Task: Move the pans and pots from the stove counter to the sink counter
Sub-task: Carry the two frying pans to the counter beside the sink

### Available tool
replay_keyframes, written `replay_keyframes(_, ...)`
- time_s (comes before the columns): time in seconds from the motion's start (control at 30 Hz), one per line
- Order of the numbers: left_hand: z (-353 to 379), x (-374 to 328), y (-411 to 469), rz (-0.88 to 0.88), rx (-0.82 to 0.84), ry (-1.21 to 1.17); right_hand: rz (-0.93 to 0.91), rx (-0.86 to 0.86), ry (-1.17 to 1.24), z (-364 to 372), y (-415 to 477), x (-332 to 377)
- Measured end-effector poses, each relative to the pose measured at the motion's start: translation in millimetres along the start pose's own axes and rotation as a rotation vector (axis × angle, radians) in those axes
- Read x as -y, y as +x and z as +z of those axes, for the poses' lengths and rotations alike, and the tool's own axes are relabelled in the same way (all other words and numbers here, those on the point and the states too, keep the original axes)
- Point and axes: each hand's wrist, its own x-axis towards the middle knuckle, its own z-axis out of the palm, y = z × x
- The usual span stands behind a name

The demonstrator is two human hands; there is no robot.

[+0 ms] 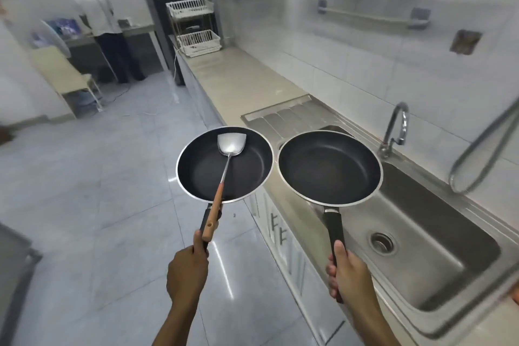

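Both hands are carrying pans out in front, side by side in the air. The left hand (pixel 186 268) is wrapping its fingers (pixel 198 237) tight around the black handle of a round black non-stick frying pan with a silver rim (pixel 202 171), and a steel spatula with a wooden handle (pixel 224 171) is lying inside it, blade at the far side, wooden end sticking out over the near rim. The right hand (pixel 348 272) is closing around the handle of a second round black frying pan (pixel 330 167), thumb lying along the top. The two rims are just about touching.

The left pan is hanging over the glossy grey tiled floor (pixel 112 191), the right one over the near edge of the long beige stone table (pixel 238 78) and the left end of the stainless steel sink (pixel 438 236). A chrome tap (pixel 394 129) is standing at the sink's far edge against a white tiled wall (pixel 351 59). A white two-tier wire rack (pixel 193 27) is sitting at the far end of the table. Far left, a person in a white shirt (pixel 95 14) is standing at another table, back turned.
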Motion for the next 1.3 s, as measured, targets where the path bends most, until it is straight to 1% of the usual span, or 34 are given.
replay_keyframes(0.13,20.5,-28.5,79.8,-0.020,-0.015,-0.030,-0.010,0.014,-0.031,48.0,69.7,29.7)
replay_keyframes(0.33,57.4,-67.8,227.9,0.013,0.043,-0.009,-0.014,-0.022,-0.026,135.4,188.2,67.1)
replay_keyframes(0.43,72.0,-96.0,317.3,0.030,0.072,0.021,0.015,-0.078,-0.008,187.3,254.7,86.9)
replay_keyframes(0.53,84.4,-130.7,396.4,0.058,0.093,-0.006,0.013,-0.110,-0.011,236.5,312.6,116.8)
replay_keyframes(0.63,97.0,-165.3,466.1,0.088,0.098,0.035,0.042,-0.138,0.025,276.0,360.3,135.4)
replay_keyframes(0.73,121.2,-196.5,539.9,0.102,0.136,0.058,0.026,-0.180,0.029,316.0,411.7,152.2)
replay_keyframes(0.87,158.0,-236.3,635.7,0.157,0.177,0.100,0.045,-0.229,0.048,361.0,488.3,170.6)
replay_keyframes(1.0,201.3,-275.5,728.6,0.206,0.239,0.114,0.023,-0.304,0.040,405.7,567.7,187.2)
replay_keyframes(1.07,220.1,-299.8,776.2,0.226,0.257,0.134,0.045,-0.340,0.042,430.6,605.7,197.0)
replay_keyframes(1.3,267.6,-374.4,906.0,0.278,0.347,0.197,0.103,-0.478,0.076,500.2,701.4,232.9)
